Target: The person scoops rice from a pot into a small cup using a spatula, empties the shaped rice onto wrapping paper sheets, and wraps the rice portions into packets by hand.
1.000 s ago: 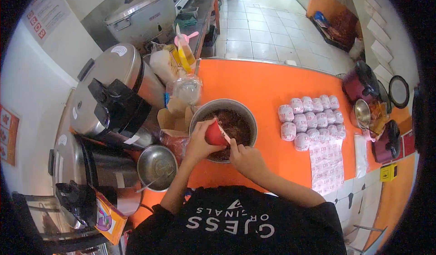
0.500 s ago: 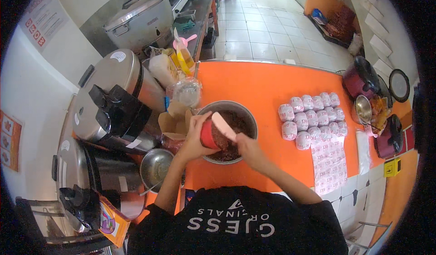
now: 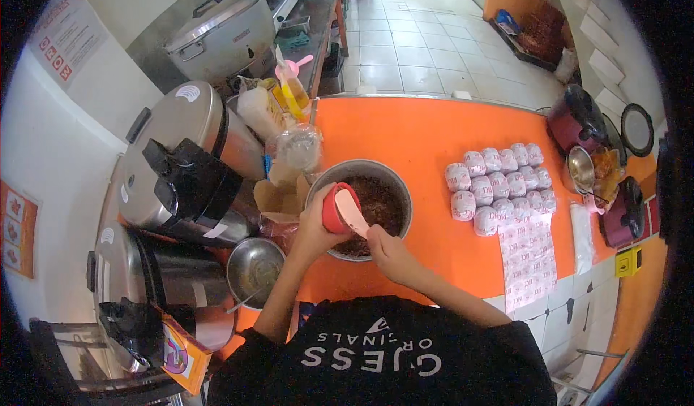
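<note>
Since the earlier frames, both hands have stayed over the round metal bowl of dark brown filling [image 3: 376, 200], with the small red plastic cup [image 3: 334, 208] tilted a little differently and the pale flat spatula [image 3: 352, 212] now laid across its mouth. Left hand [image 3: 312, 227] is wrapped around the red cup, holding it above the bowl's near left rim. Right hand [image 3: 390, 251] is closed on the spatula's handle, the blade resting on the cup. The bowl stands on the orange desk [image 3: 405, 135]. To the right, well apart, lie rows of small white wrapped parcels [image 3: 499, 186] beside a strip of printed paper sheets [image 3: 528, 258]. At left stand two large steel rice cookers [image 3: 181, 167] and a smaller empty steel bowl [image 3: 253, 269].
</note>
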Tool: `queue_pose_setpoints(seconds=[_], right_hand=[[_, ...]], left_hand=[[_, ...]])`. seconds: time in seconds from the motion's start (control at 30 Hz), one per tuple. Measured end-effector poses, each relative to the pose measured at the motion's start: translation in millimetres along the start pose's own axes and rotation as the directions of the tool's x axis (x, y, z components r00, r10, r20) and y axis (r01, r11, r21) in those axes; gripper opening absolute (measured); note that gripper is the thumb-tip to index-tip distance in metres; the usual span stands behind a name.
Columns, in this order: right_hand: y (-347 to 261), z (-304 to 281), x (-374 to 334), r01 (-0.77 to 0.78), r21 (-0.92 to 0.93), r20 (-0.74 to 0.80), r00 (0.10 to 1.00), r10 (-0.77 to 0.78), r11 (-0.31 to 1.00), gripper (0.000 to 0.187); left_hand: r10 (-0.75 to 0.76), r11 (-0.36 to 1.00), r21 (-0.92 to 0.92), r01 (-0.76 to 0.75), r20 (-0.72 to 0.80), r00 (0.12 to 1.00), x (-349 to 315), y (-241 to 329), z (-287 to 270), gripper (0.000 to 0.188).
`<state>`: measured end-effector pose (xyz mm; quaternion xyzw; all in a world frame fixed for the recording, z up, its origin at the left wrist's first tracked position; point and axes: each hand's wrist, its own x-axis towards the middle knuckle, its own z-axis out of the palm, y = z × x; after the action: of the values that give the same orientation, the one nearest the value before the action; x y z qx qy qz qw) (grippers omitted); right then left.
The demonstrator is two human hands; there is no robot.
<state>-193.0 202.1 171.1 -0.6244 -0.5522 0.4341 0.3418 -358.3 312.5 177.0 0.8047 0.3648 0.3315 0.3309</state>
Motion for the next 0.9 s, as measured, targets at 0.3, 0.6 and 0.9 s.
queue_pose_setpoints(seconds=[0.3, 0.6, 0.9], right_hand=[[24, -27, 18, 0.058, 0.308, -0.021, 0.998, -0.054, 0.95, 0.047], [22, 18, -1, 0.066, 0.141, -0.132, 0.99, -0.047, 0.988, 0.044], [15, 0, 0, 0.137, 0.048, 0.021, 0.99, -0.138, 0.989, 0.034]], left_hand=[[-0.002, 0.908, -0.42, 0.01, 0.018, 1.0, -8, -20, -2, 0.104], [0.138, 0.956, 0.27, -0.111, -0.08, 0.987, -11, 9, 5, 0.106], [0.21, 0.949, 0.253, -0.186, -0.073, 0.975, -12, 5, -4, 0.091]])
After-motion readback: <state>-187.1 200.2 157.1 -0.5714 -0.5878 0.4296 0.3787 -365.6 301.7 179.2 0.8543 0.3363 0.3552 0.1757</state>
